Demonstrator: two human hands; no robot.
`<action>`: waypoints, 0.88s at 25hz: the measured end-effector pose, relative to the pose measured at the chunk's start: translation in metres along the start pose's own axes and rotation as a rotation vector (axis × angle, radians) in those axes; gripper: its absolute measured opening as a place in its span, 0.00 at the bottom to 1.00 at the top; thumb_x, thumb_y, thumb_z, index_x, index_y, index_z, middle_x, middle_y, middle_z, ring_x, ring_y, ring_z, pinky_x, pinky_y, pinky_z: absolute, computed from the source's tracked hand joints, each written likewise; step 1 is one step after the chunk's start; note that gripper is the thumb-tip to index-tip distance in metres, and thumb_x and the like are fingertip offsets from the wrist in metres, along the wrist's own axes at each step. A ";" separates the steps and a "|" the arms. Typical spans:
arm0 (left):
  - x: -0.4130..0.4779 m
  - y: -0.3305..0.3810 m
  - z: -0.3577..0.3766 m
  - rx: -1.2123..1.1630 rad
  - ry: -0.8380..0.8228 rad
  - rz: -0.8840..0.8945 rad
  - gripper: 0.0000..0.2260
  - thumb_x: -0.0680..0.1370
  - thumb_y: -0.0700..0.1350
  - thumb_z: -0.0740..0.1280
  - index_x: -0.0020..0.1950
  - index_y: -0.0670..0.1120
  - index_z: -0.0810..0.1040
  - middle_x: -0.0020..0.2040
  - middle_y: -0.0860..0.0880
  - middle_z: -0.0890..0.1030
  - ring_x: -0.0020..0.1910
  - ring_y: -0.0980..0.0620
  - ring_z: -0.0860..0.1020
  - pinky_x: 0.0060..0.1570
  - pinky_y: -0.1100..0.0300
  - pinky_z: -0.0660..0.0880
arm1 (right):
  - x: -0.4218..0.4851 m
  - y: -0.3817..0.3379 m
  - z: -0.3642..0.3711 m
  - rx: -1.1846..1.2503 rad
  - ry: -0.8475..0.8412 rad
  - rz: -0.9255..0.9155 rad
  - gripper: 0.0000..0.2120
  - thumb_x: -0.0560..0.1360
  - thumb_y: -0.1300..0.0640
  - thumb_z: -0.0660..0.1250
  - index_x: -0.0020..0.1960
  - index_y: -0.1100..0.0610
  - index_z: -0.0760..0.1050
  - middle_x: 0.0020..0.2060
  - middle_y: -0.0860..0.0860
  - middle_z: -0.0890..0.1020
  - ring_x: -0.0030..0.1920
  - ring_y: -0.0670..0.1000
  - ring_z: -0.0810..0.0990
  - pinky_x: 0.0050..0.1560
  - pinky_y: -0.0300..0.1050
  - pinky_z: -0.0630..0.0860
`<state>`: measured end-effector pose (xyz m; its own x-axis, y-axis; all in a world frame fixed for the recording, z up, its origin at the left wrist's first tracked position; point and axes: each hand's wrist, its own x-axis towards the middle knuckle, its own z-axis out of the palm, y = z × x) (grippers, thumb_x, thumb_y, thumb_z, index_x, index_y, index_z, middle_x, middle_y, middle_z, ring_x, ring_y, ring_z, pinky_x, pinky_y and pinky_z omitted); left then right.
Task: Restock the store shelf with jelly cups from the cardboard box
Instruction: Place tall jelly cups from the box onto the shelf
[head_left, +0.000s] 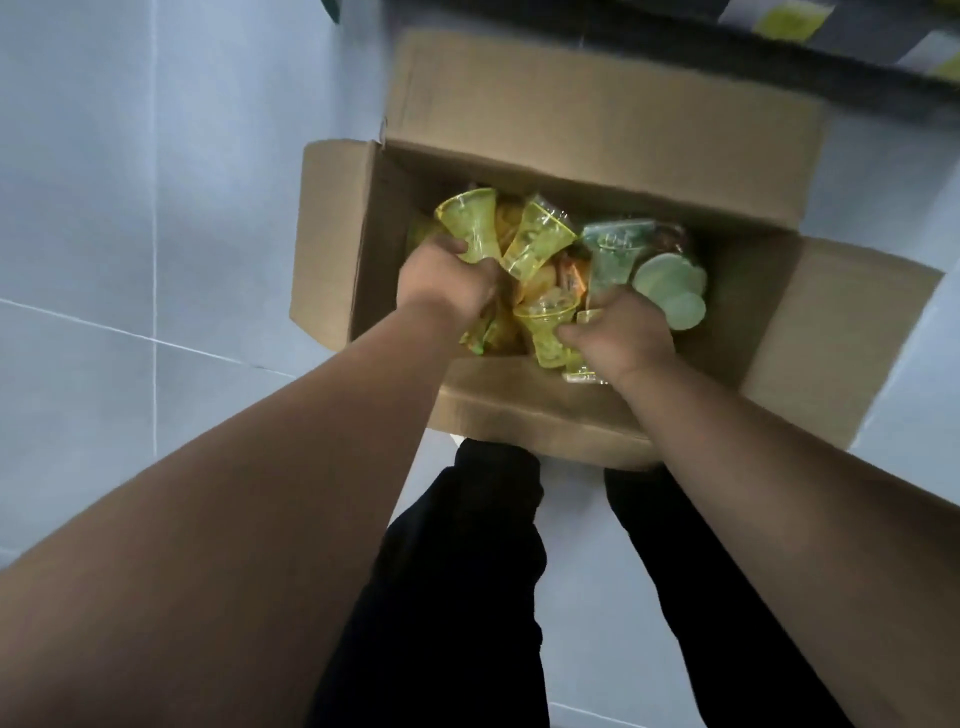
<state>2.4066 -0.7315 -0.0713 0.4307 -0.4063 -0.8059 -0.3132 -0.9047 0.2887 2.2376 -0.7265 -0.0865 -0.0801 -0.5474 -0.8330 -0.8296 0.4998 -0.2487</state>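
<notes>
My arms were bare as far up as the view reached, and my left hand and right hand were bare too. I wore plain black trousers, loose and matte, with soft folds on both legs. A small white patch showed at the left hem, too small to identify.

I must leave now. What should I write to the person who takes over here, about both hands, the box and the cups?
Left hand: grips yellow jelly cups inside the cardboard box.
Right hand: grips another yellow cup, beside the green cups.
Box stands open on the floor, many cups inside.
Done: cups gripped, none lifted out yet.
Left: carry them to the shelf beyond the box.
</notes>
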 end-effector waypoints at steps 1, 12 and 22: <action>0.017 -0.007 0.004 0.012 0.000 -0.009 0.19 0.76 0.49 0.70 0.66 0.48 0.75 0.42 0.53 0.77 0.48 0.50 0.80 0.53 0.57 0.77 | 0.014 0.002 0.016 -0.051 -0.014 0.001 0.28 0.68 0.45 0.74 0.62 0.58 0.74 0.56 0.56 0.81 0.57 0.58 0.79 0.53 0.46 0.76; 0.136 -0.017 0.057 0.021 -0.031 -0.126 0.25 0.75 0.59 0.70 0.65 0.44 0.76 0.62 0.46 0.79 0.60 0.44 0.78 0.58 0.55 0.73 | 0.081 0.017 0.103 -0.203 0.124 0.060 0.55 0.65 0.44 0.78 0.77 0.55 0.45 0.67 0.63 0.70 0.64 0.63 0.74 0.58 0.52 0.73; 0.141 -0.023 0.062 -0.135 0.130 -0.146 0.16 0.73 0.55 0.73 0.52 0.45 0.77 0.44 0.50 0.78 0.43 0.47 0.80 0.45 0.56 0.77 | 0.078 0.014 0.104 -0.013 0.258 0.013 0.47 0.66 0.49 0.76 0.76 0.53 0.53 0.63 0.61 0.75 0.62 0.63 0.75 0.60 0.51 0.70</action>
<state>2.4218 -0.7598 -0.2235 0.5710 -0.2747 -0.7736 -0.1272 -0.9606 0.2472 2.2778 -0.6924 -0.2065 -0.2277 -0.6953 -0.6817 -0.8344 0.5002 -0.2314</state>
